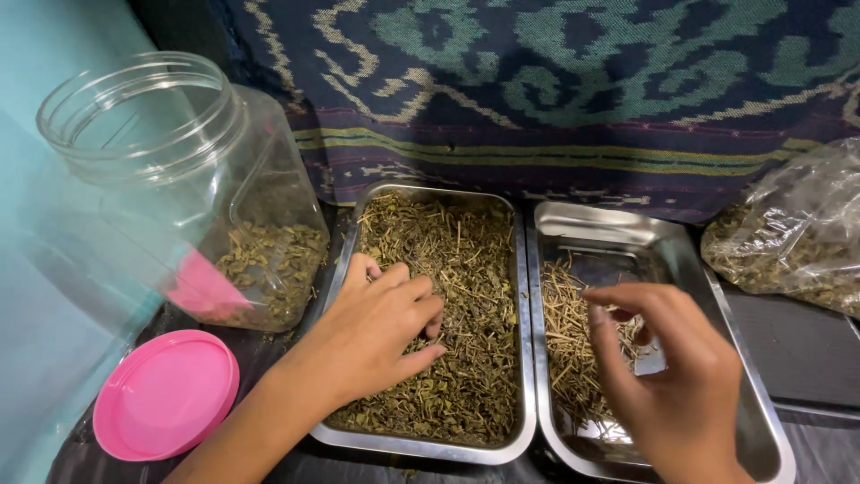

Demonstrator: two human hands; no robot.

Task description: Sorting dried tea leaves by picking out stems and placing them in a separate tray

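The head view looks down on a dark counter [806, 350] whose far edge is covered by a hanging dark-blue woven cloth with green and cream patterns [555, 81].

The left hand [376, 336] lies palm down in the rectangular steel tray heaped with dried green-brown herb leaves and stems [520, 358], near that tray's left rim. Its fingers are curled into the herb [466, 296], and the fingertips are partly buried, so I cannot tell whether its grip has closed on anything.

The right hand [672, 376] hovers over the second rectangular steel tray [618, 224], which sits touching the first on its right. Thumb and forefinger are pinched together, the grip nearly closed; whatever sits between them is too small to make out. Under it lies a thinner scatter of pale straw-like stems [569, 341], part hidden by the hand. The tray's near right corner is cut off by the picture's bottom edge.

At the counter's left edge stands a tilted clear plastic jar with an open mouth [206, 179], some herb at its bottom. Its round pink plastic lid [166, 394] lies just in front. A crinkled clear plastic bag of herb [797, 233] is cut off at the right edge.
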